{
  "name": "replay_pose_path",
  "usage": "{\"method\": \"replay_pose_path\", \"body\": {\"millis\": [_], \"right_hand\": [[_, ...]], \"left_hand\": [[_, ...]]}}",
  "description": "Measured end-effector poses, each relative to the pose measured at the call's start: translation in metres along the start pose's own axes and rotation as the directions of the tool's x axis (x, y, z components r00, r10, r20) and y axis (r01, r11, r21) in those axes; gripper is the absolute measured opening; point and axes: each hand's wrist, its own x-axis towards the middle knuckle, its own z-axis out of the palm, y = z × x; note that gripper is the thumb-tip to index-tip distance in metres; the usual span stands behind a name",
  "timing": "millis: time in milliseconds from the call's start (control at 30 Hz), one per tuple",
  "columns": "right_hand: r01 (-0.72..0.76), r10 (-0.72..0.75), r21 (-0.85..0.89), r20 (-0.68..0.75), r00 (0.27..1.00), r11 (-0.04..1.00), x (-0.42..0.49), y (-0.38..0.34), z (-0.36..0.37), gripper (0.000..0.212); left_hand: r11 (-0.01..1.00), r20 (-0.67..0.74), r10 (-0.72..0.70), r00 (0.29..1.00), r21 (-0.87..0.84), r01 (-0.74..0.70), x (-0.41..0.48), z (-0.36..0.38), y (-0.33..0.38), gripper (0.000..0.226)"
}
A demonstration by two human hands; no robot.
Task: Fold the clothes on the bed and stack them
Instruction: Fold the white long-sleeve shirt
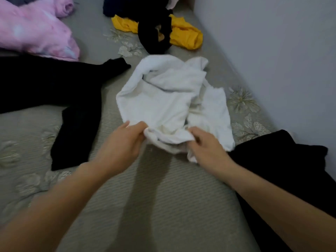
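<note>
A crumpled white garment [169, 99] lies in the middle of the grey bed [145, 206]. My left hand [121, 142] pinches its near edge from the left, and my right hand [209, 150] grips the same edge from the right, with the cloth bunched between them. A long black garment [54, 91] lies spread out at the left. Farther back sit a black piece [154, 37] on top of a yellow garment [185, 35]. Another black garment [283, 160] lies at my right.
A pink bundle of fabric [34, 31] rests at the far left. A dark blue item [120, 6] lies at the back. A pale wall [272, 51] runs close along the bed's right side.
</note>
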Motion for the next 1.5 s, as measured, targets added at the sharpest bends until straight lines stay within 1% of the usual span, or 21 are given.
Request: {"method": "replay_pose_path", "body": {"millis": [133,300,367,433,467,500,533,600,633,667,733,833,933,1033,1067,1167,1267,1333,1400,1433,1500], "right_hand": [[-0.013,0.033,-0.051,0.413,0.91,0.999,-0.071,-0.022,0.047,0.019],[0.009,0.237,-0.345,0.662,0.711,0.938,-0.154,-0.018,0.076,0.021],[0.008,0.401,-0.475,0.752,0.523,0.88,-0.182,-0.015,0.079,0.02],[-0.115,0.634,-0.624,0.749,0.192,0.773,-0.199,-0.019,0.074,0.008],[-0.157,0.703,-0.687,0.706,0.086,0.71,-0.203,-0.021,0.072,0.011],[-0.18,0.724,-0.704,0.683,0.096,0.687,-0.205,-0.022,0.069,0.016],[-0.221,0.712,-0.677,0.668,0.217,0.702,-0.204,-0.022,0.068,0.016],[-0.324,0.584,-0.533,0.443,0.681,0.782,-0.198,-0.021,0.072,0.013],[-0.338,0.489,-0.481,0.231,0.841,0.809,-0.195,-0.019,0.079,0.023],[-0.348,0.433,-0.498,0.062,0.899,0.795,-0.192,-0.016,0.089,0.04],[-0.378,0.471,-0.632,-0.023,0.882,0.676,-0.196,-0.009,0.113,0.061],[-0.29,0.428,-0.702,0.024,0.903,0.651,-0.207,-0.002,0.134,0.021],[-0.308,0.23,-0.538,-0.209,0.951,0.785,-0.194,-0.021,0.106,0.019],[-0.257,0.058,-0.292,-0.549,0.834,0.921,-0.173,-0.066,0.061,0.02],[-0.209,0.028,-0.232,-0.604,0.797,0.95,-0.167,-0.079,0.053,0.021],[-0.073,-0.01,-0.136,-0.53,0.848,0.988,-0.17,-0.107,0.057,0.025],[-0.105,0.104,-0.316,-0.019,0.994,0.943,-0.196,-0.094,0.082,0.033],[-0.118,0.452,-0.691,0.325,0.831,0.713,-0.212,-0.073,0.092,0.032],[-0.022,0.705,-0.889,0.348,0.618,0.458,-0.223,-0.063,0.099,0.018],[0.04,0.695,-0.91,0.342,0.632,0.412,-0.226,-0.065,0.104,0.015],[0.027,0.501,-0.873,0.304,0.81,0.486,-0.226,-0.072,0.118,0.012]], "left_hand": [[0.984,0.367,-0.129,0.921,0.16,0.074,-0.106,-0.053,-0.007,0.021],[0.982,0.732,-0.188,0.655,0.151,0.113,-0.228,-0.044,0.036,0.036],[0.984,0.858,-0.153,0.49,0.088,0.154,-0.269,-0.038,0.051,0.036],[0.964,0.936,-0.14,0.322,0.054,0.261,-0.298,-0.039,0.054,0.029],[0.945,0.936,-0.165,0.309,0.061,0.32,-0.309,-0.043,0.051,0.027],[0.924,0.903,-0.209,0.374,0.058,0.377,-0.317,-0.046,0.045,0.028],[0.912,0.812,-0.275,0.515,0.052,0.406,-0.323,-0.045,0.038,0.035],[0.908,0.355,-0.415,0.837,0.107,0.405,-0.323,-0.042,0.023,0.059],[0.873,0.122,-0.48,0.869,0.164,0.459,-0.318,-0.039,0.018,0.072],[0.812,-0.036,-0.556,0.83,0.191,0.552,-0.312,-0.036,0.012,0.081],[0.695,-0.108,-0.711,0.695,0.035,0.718,-0.295,-0.031,0.001,0.079],[0.565,-0.072,-0.798,0.598,-0.434,0.701,-0.285,-0.026,-0.014,0.033],[0.412,-0.22,-0.906,0.361,-0.651,0.638,-0.301,-0.053,-0.028,0.03],[0.143,-0.16,-0.986,0.036,-0.732,0.666,-0.352,-0.085,-0.042,0.05],[0.065,-0.109,-0.994,-0.014,-0.684,0.727,-0.374,-0.091,-0.041,0.057],[-0.056,0.097,-0.995,-0.012,-0.467,0.882,-0.434,-0.083,-0.025,0.062],[-0.165,0.438,-0.898,-0.038,-0.255,0.953,-0.463,-0.077,-0.011,0.052],[-0.096,0.632,-0.775,-0.001,-0.115,0.989,-0.466,-0.085,-0.004,0.039],[0.094,0.75,-0.661,0.002,0.081,0.992,-0.463,-0.093,-0.004,0.035],[0.181,0.78,-0.626,-0.012,0.16,0.97,-0.46,-0.096,-0.005,0.039],[0.257,0.741,-0.671,0.01,0.22,0.941,-0.454,-0.099,-0.016,0.043]]}}
